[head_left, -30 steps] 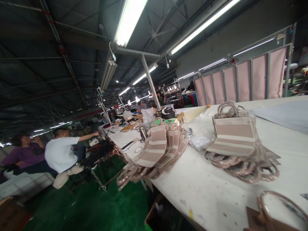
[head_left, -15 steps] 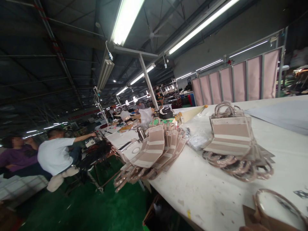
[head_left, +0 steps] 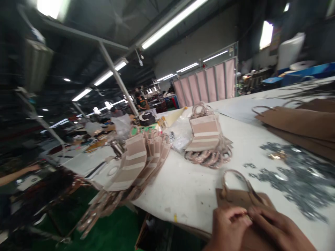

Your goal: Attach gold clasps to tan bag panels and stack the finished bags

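Note:
A brown handbag (head_left: 237,197) with an arched handle (head_left: 237,172) lies on the white table at the lower right. Over it, my left hand (head_left: 227,226) is closed in a pinch at a small gold-coloured metal piece (head_left: 248,217). My right hand (head_left: 278,225) meets it from the other side, its fingers pressed together at the same piece. Blur hides the exact shape of the piece. Both hands cover the lower part of the bag.
Right of the hands lie many grey metal pieces (head_left: 295,174) and a few gold-coloured ones (head_left: 277,155). Larger brown bags (head_left: 303,120) lie behind them. Striped beige bags are stacked at the table's left edge (head_left: 131,164) and farther back (head_left: 205,130). A co-worker's arm (head_left: 19,174) reaches in at left.
My view has swung right, bringing the grey metal pieces and larger brown bags into sight. Both hands now show together over the brown bag; before, only fingers showed at the bottom edge.

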The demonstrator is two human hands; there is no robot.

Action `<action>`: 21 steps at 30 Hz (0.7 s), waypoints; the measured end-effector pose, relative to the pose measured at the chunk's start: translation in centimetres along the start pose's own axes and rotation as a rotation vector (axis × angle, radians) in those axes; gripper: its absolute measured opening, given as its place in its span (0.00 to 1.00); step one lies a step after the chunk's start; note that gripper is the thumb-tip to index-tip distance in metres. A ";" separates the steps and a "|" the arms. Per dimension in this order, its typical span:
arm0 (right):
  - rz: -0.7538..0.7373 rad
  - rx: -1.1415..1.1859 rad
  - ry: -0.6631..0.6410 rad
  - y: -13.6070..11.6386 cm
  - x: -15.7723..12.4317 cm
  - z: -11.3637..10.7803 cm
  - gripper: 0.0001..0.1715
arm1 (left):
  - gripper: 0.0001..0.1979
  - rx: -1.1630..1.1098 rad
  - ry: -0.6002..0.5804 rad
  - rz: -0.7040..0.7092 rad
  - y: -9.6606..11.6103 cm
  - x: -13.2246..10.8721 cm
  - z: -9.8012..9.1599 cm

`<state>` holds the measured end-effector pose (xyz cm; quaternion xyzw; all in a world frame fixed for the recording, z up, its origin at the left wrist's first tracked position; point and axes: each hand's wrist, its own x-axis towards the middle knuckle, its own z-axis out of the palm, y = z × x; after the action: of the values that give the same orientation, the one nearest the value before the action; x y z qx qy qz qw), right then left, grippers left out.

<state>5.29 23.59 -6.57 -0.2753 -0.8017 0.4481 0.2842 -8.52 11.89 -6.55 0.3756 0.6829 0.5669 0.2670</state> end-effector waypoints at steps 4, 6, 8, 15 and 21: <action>0.109 0.257 -0.141 -1.1 0.9 -1.4 0.28 | 0.14 -0.183 -0.062 0.009 0.9 1.5 -0.8; 0.090 0.330 -0.130 -1.2 1.3 -1.7 0.26 | 0.17 -0.285 -0.084 -0.028 0.3 2.2 -0.9; 0.051 0.367 -0.150 -1.2 1.4 -1.7 0.23 | 0.17 -0.308 -0.098 -0.013 -0.1 2.4 -0.9; 0.131 0.479 -0.061 -0.4 1.1 -1.1 0.21 | 0.20 -0.066 -0.070 0.119 -0.3 2.1 -0.8; 0.201 0.602 0.028 0.1 1.1 -1.3 0.24 | 0.29 0.099 0.260 0.000 -0.3 2.6 -1.8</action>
<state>5.50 25.15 -5.82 -0.2627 -0.5978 0.6873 0.3182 -11.46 12.95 -6.33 0.3118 0.7389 0.5763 0.1570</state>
